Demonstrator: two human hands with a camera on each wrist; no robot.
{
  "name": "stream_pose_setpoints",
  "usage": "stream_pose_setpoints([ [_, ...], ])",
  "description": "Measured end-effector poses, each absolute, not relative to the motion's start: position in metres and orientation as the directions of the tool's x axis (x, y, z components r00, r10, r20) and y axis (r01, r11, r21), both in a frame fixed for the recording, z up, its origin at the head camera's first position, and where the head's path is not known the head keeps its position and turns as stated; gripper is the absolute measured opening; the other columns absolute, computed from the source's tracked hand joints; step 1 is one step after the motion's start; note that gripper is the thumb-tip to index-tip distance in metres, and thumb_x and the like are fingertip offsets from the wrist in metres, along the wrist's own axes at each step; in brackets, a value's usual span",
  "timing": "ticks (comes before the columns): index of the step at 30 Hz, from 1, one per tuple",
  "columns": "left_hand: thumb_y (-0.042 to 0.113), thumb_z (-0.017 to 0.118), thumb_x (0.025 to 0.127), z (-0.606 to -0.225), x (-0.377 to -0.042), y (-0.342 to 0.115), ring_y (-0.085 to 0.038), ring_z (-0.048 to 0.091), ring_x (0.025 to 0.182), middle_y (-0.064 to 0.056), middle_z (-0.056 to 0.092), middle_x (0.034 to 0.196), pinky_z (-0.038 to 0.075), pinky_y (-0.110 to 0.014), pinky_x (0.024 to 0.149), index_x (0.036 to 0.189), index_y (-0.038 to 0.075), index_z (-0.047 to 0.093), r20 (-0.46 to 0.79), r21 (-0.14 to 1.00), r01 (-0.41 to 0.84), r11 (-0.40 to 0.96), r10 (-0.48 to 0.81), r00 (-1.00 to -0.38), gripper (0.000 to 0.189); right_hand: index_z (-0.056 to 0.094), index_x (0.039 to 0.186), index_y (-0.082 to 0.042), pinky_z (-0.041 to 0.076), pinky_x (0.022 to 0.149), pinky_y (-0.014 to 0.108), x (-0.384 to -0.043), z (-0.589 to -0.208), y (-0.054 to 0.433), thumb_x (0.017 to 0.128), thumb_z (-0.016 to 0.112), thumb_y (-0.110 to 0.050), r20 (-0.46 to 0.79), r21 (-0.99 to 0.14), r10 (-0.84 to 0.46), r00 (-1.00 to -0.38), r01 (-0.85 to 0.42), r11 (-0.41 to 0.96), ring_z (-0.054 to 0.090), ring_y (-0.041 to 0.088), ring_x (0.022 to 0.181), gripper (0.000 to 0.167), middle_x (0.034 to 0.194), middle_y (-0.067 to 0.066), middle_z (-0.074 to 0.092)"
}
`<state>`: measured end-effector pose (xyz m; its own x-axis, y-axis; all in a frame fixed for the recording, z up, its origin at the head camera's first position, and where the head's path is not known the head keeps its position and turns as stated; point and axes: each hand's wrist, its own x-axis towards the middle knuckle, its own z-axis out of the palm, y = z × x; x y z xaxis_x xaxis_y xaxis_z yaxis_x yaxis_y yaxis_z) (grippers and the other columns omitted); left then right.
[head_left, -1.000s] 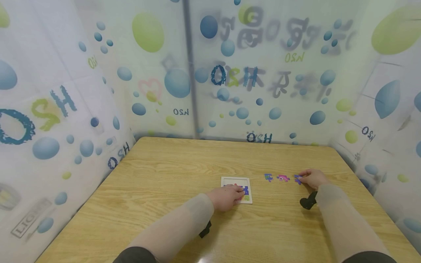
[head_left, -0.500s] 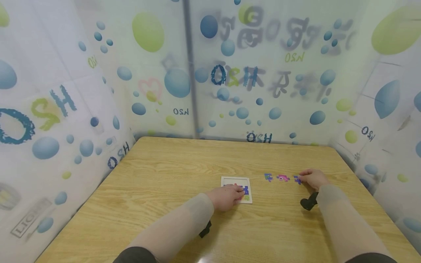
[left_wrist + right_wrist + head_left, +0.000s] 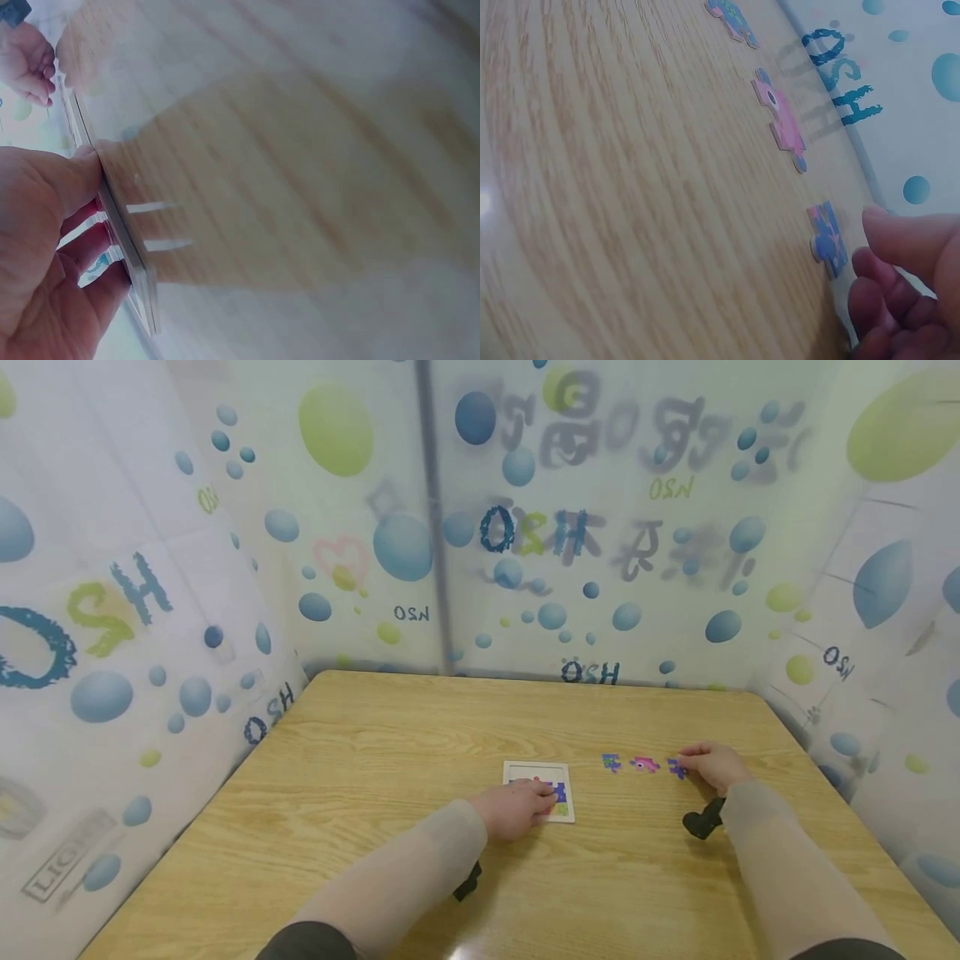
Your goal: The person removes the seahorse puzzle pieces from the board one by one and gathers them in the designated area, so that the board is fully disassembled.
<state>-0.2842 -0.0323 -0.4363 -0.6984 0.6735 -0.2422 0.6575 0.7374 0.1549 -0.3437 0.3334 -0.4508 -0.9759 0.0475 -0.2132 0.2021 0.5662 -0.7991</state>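
Note:
My left hand (image 3: 517,810) rests over a small white-framed puzzle board (image 3: 572,802), covering its left and middle parts. Red, blue and green picture areas show beside the fingers. In the left wrist view the thumb and fingertips are spread along the edge of the board (image 3: 142,285). A blue puzzle piece (image 3: 829,240) lies flat on the table right at the fingertips of my right hand (image 3: 716,768). In the right wrist view the thumb is stretched toward that piece, the other fingers loosely bent. Left of it lie a pink piece with an eye (image 3: 644,765) and a blue-green piece (image 3: 611,762).
The wooden table (image 3: 390,727) carries the board and the loose pieces, which stand in a row to the board's right. Curtains (image 3: 630,635) printed with bubbles and letters hang along the back and both sides. A black strap device (image 3: 703,820) sits on the right wrist.
The blue piece at my right hand has slid slightly left and shows more clearly past the fingertips. My left hand has stayed on the board.

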Motion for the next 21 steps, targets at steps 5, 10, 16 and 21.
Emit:
stream_pose_setpoints([
  [5,0.03,0.045,0.103,-0.436,-0.284,-0.032,-0.012,0.03,0.14,0.006,0.037,0.151,0.025,-0.03,0.114,0.147,0.02,0.043,-0.244,0.159,0.656,0.738,0.673,-0.698,0.045,0.049,0.13,0.009,0.042,0.092,0.046,-0.341,-0.447,0.329,0.096,0.059,-0.024,-0.23,-0.806,0.053,-0.972,0.22,0.55,0.048,0.035,0.111,0.048,0.126,0.026,0.05],
  [10,0.031,0.045,0.103,-0.437,-0.285,-0.033,-0.011,0.029,0.14,0.007,0.036,0.151,0.025,-0.029,0.114,0.147,0.021,0.043,-0.246,0.157,0.653,0.741,0.67,-0.701,0.045,0.048,0.132,0.008,0.044,0.087,0.043,-0.339,-0.442,0.322,0.098,0.056,-0.025,-0.212,-0.803,0.019,-0.977,0.185,0.567,0.05,0.034,0.108,0.048,0.125,0.025,0.052],
  [16,0.03,0.045,0.103,-0.439,-0.286,-0.032,-0.012,0.03,0.14,0.006,0.037,0.151,0.024,-0.029,0.115,0.147,0.02,0.043,-0.239,0.145,0.666,0.732,0.679,-0.694,0.045,0.05,0.13,0.009,0.045,0.085,0.041,-0.339,-0.437,0.31,0.099,0.054,-0.024,-0.18,-0.797,-0.04,-0.983,0.122,0.591,0.053,0.031,0.104,0.046,0.121,0.023,0.056],
  [21,0.03,0.045,0.103,-0.44,-0.287,-0.031,-0.012,0.03,0.14,0.006,0.037,0.151,0.024,-0.029,0.115,0.147,0.02,0.043,-0.238,0.149,0.662,0.735,0.676,-0.697,0.045,0.048,0.129,0.012,0.045,0.071,0.033,-0.34,-0.433,0.295,0.099,0.053,-0.017,-0.185,-0.852,-0.067,-0.981,0.126,0.509,0.051,0.022,0.082,0.042,0.101,0.012,0.057],
])
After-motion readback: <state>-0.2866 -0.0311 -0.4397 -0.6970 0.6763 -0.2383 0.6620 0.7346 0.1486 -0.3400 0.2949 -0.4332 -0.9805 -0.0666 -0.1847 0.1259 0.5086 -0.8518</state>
